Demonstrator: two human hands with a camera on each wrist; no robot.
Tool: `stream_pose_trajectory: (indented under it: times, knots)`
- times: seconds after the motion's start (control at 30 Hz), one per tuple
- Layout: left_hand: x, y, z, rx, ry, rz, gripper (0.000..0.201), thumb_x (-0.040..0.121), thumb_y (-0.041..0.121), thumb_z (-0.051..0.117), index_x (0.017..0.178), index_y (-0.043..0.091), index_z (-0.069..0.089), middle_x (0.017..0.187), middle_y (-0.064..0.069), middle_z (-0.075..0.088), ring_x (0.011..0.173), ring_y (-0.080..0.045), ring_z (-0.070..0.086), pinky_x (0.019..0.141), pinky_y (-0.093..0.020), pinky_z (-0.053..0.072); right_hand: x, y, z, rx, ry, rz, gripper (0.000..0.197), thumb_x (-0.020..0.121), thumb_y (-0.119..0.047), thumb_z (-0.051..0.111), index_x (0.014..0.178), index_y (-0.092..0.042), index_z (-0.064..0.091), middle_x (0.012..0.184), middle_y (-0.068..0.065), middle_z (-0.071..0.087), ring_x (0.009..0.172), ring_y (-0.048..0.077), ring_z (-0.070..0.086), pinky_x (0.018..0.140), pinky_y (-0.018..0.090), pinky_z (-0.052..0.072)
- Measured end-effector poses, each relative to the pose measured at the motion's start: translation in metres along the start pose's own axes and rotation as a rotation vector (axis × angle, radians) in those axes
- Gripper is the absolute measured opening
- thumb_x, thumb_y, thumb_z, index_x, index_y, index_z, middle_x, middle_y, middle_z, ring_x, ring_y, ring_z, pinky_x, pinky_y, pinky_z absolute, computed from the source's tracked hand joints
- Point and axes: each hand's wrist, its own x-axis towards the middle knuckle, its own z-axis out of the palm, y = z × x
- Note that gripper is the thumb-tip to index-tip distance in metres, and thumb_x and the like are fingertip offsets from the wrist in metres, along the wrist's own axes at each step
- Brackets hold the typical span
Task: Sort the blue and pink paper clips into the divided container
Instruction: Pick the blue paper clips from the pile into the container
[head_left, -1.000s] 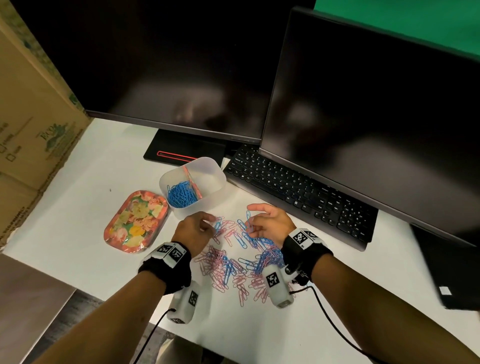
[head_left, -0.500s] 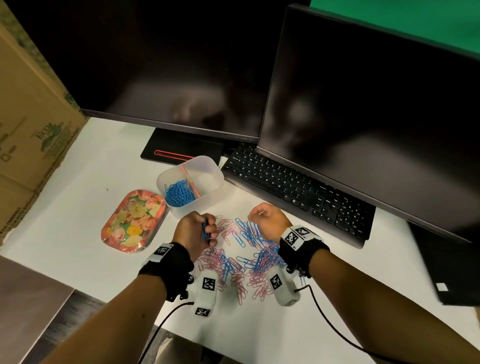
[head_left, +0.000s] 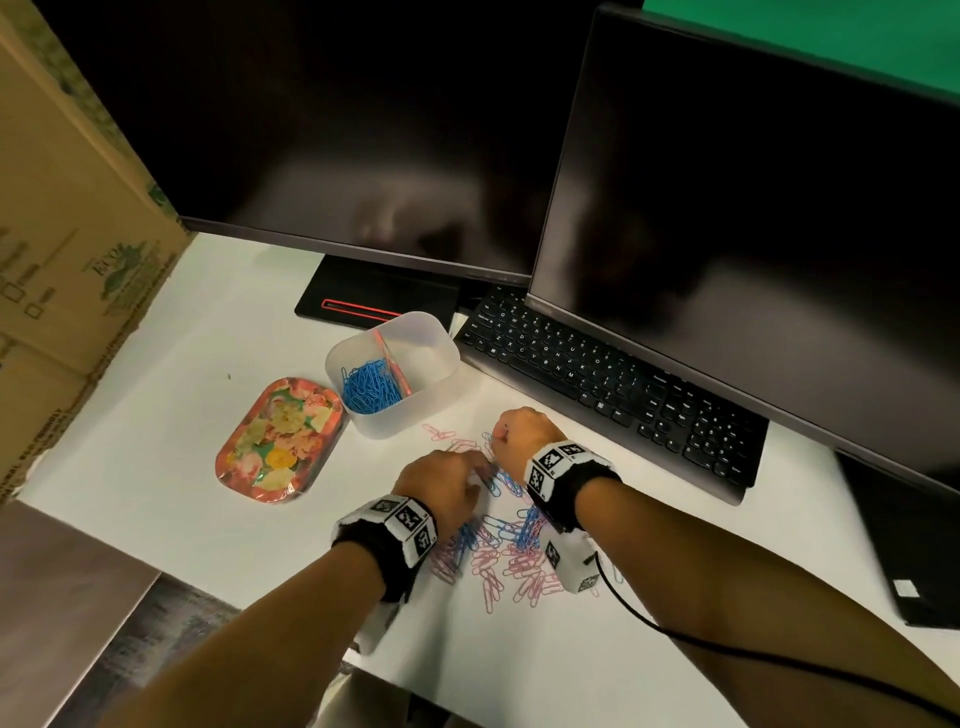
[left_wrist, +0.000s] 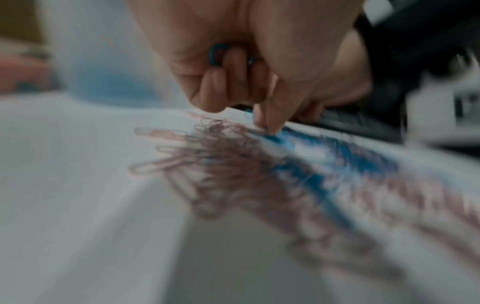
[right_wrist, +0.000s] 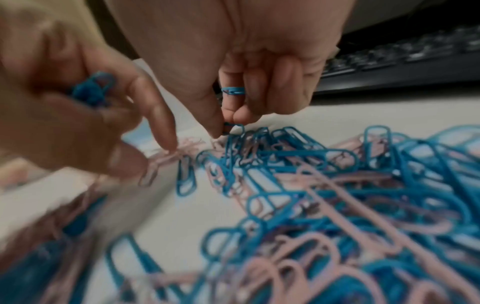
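A translucent divided container (head_left: 415, 332) stands behind the pile, with blue clips (head_left: 370, 387) in its left compartment. Mixed blue and pink paper clips (head_left: 498, 545) lie scattered on the white table. My left hand (head_left: 483, 475) is down on the pile's far end. It holds blue clips (left_wrist: 216, 54) in its curled fingers, and its thumb and forefinger pinch another (left_wrist: 271, 131). Close beside it, my right hand (right_wrist: 228, 123) keeps a blue clip (right_wrist: 233, 91) under curled fingers and pinches one (right_wrist: 235, 125) at the pile's edge.
A floral tray (head_left: 280, 436) lies left of the container. A black keyboard (head_left: 597, 374) and two dark monitors (head_left: 727, 234) stand behind and to the right. A cardboard box (head_left: 62, 234) walls the left side. The table's front edge (head_left: 208, 587) runs near my left forearm.
My left hand, carrying blue clips, moved right from near the container and came down on the pile beside my right hand. My right hand stayed curled at the pile's far end.
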Motion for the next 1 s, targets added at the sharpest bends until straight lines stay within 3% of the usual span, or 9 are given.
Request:
stream_pose_trajectory:
  times: [0.1, 0.2, 0.33, 0.47, 0.57, 0.67, 0.83, 0.93, 1.0]
  knots:
    - [0.008, -0.004, 0.0, 0.162, -0.047, 0.122, 0.032, 0.09, 0.028, 0.051, 0.119, 0.038, 0.06, 0.121, 0.003, 0.064, 0.108, -0.023, 0.061, 0.089, -0.032, 0.05, 0.0, 0.016, -0.008, 0.354, 0.075, 0.048, 0.011, 0.086, -0.023, 0.06, 0.087, -0.019, 0.071, 0.096, 0.001, 0.071, 0.087, 0.021, 0.064, 0.07, 0.02, 0.045]
    - [0.014, -0.005, 0.002, 0.25, -0.066, 0.175, 0.025, 0.091, 0.031, 0.049, 0.112, 0.031, 0.063, 0.116, 0.001, 0.064, 0.103, -0.025, 0.061, 0.084, -0.031, 0.049, 0.003, 0.03, -0.016, 0.621, 0.036, 0.054, 0.012, 0.082, -0.014, 0.064, 0.076, -0.023, 0.064, 0.079, 0.004, 0.07, 0.083, 0.022, 0.067, 0.081, 0.027, 0.054]
    - [0.016, -0.003, 0.005, 0.338, -0.126, 0.185, 0.022, 0.091, 0.029, 0.045, 0.109, 0.019, 0.055, 0.113, -0.005, 0.059, 0.098, -0.032, 0.061, 0.08, -0.039, 0.051, -0.006, 0.04, -0.026, 0.827, -0.074, 0.055, 0.028, 0.088, 0.007, 0.046, 0.106, -0.011, 0.057, 0.067, 0.008, 0.058, 0.048, 0.012, 0.053, 0.04, 0.018, 0.041]
    - [0.017, -0.003, 0.005, 0.287, -0.131, 0.178, 0.018, 0.091, 0.029, 0.047, 0.104, 0.019, 0.055, 0.111, -0.005, 0.053, 0.093, -0.032, 0.061, 0.077, -0.037, 0.05, -0.018, 0.044, -0.021, 1.007, -0.208, 0.157, 0.025, 0.09, 0.009, 0.034, 0.091, -0.008, 0.053, 0.058, 0.008, 0.05, 0.031, 0.011, 0.046, 0.033, 0.013, 0.028]
    - [0.015, -0.007, 0.001, 0.023, -0.079, 0.101, 0.004, 0.087, 0.025, 0.056, 0.089, 0.026, 0.059, 0.1, 0.001, 0.063, 0.091, -0.023, 0.062, 0.077, -0.028, 0.048, -0.02, 0.042, -0.014, 0.858, -0.188, 0.178, 0.028, 0.088, 0.001, 0.035, 0.073, -0.014, 0.055, 0.059, 0.004, 0.047, 0.036, 0.01, 0.04, 0.037, 0.013, 0.024]
    - [0.014, -0.011, -0.004, -0.351, -0.034, -0.045, 0.017, 0.082, 0.014, 0.067, 0.073, 0.027, 0.061, 0.083, -0.001, 0.07, 0.076, -0.018, 0.064, 0.071, -0.021, 0.049, -0.023, 0.038, -0.009, 0.461, -0.121, 0.064, 0.019, 0.09, -0.017, 0.05, 0.077, -0.018, 0.064, 0.077, 0.003, 0.059, 0.068, 0.017, 0.057, 0.059, 0.02, 0.04]
    - [0.01, -0.017, -0.01, -0.757, -0.065, -0.16, 0.017, 0.081, 0.0, 0.07, 0.089, 0.015, 0.071, 0.078, -0.005, 0.071, 0.072, -0.013, 0.064, 0.083, -0.028, 0.053, -0.033, 0.028, 0.004, 0.02, -0.048, 0.042, 0.018, 0.086, -0.032, 0.057, 0.096, -0.02, 0.066, 0.103, 0.006, 0.067, 0.095, 0.028, 0.064, 0.075, 0.027, 0.05]
    - [0.006, -0.017, -0.015, -0.858, -0.076, -0.163, 0.017, 0.085, -0.002, 0.066, 0.088, 0.015, 0.068, 0.064, 0.003, 0.064, 0.045, 0.002, 0.051, 0.057, -0.014, 0.045, -0.029, 0.023, 0.009, -0.012, -0.034, 0.065, 0.017, 0.086, -0.028, 0.059, 0.096, -0.018, 0.068, 0.103, 0.008, 0.069, 0.094, 0.03, 0.065, 0.072, 0.027, 0.049]
    - [0.003, -0.017, -0.017, -0.85, -0.083, -0.203, 0.015, 0.087, 0.004, 0.065, 0.086, 0.018, 0.07, 0.054, 0.009, 0.056, 0.04, -0.005, 0.039, 0.047, -0.015, 0.036, -0.028, 0.023, 0.009, 0.037, -0.053, 0.067, 0.018, 0.086, -0.021, 0.056, 0.096, -0.015, 0.07, 0.101, 0.009, 0.07, 0.093, 0.03, 0.066, 0.074, 0.028, 0.053]
